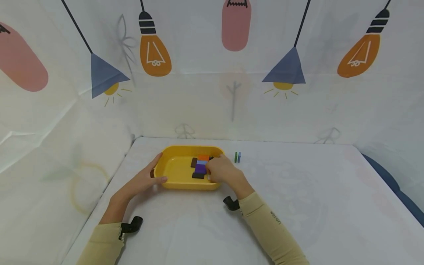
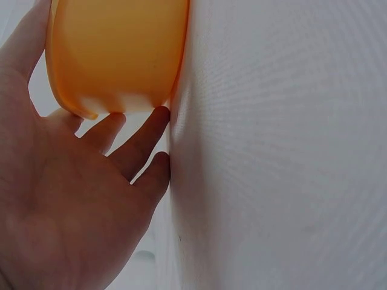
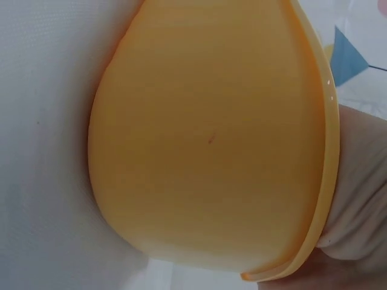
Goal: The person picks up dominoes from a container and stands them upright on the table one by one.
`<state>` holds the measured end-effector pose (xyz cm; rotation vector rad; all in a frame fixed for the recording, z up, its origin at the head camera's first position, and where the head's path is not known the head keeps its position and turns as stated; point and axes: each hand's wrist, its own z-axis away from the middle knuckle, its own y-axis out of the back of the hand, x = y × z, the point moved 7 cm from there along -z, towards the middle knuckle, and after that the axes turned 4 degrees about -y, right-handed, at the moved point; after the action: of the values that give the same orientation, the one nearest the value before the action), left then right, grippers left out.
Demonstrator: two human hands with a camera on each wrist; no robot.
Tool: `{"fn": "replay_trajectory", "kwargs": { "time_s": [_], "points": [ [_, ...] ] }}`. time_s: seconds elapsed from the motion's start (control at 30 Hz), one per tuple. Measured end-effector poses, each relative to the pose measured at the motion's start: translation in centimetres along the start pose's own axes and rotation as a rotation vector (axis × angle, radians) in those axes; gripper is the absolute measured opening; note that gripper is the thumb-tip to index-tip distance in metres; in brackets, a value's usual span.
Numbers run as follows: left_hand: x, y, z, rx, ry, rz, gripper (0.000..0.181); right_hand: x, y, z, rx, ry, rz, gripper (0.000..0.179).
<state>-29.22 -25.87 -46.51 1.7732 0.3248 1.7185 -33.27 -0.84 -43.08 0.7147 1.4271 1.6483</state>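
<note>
A yellow tray sits on the white table. Its left end is held by my left hand, with the thumb over the near rim and the fingers along the outside of the end wall, as the left wrist view shows. My right hand reaches down into the tray's right end, among small flat blocks. Its fingertips are hidden, so whether they pinch a block cannot be seen. Beside them lie an orange block, a purple block, a light blue block and black blocks. The tray wall fills the right wrist view.
A green piece and a blue piece stand side by side on the table, right of the tray. White cloth printed with lamps hangs behind. Each wrist carries a black camera mount.
</note>
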Motion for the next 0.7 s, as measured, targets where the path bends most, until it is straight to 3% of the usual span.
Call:
{"fn": "replay_trajectory", "kwargs": {
  "time_s": [0.27, 0.7],
  "points": [
    [-0.1, 0.0, -0.1, 0.0, -0.011, 0.007, 0.097, 0.2, 0.0, -0.2, 0.043, 0.065, -0.042, 0.022],
    [0.0, 0.0, 0.0, 0.003, 0.0, -0.004, 0.098, 1.3, 0.3, -0.1, 0.113, 0.102, -0.309, 0.014]
  ]
}}
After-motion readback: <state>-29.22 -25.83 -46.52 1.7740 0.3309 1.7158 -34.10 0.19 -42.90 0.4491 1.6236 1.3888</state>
